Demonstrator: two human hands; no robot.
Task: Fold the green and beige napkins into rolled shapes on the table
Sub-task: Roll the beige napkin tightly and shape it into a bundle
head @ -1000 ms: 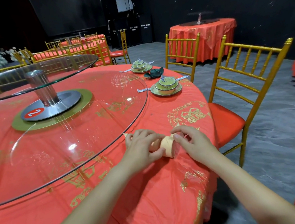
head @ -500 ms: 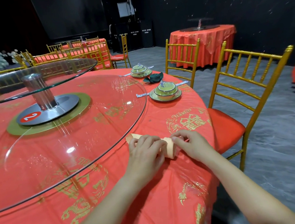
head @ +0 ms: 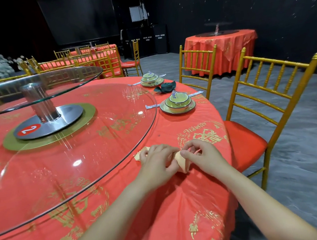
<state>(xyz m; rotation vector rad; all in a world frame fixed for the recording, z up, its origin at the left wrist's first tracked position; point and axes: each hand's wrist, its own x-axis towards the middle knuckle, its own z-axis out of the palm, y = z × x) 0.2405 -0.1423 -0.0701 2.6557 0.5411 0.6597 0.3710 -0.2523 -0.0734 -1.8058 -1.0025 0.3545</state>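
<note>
While left hand grips beige napkin, right hand pinches its right end

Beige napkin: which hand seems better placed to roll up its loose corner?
Probably the left hand: it wraps the beige napkin beside its loose corner; the right hand only pinches the far end.

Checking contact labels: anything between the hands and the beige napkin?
Nothing visible. The left hand grips the beige napkin and the right hand pinches its end, on the red tablecloth.
</note>
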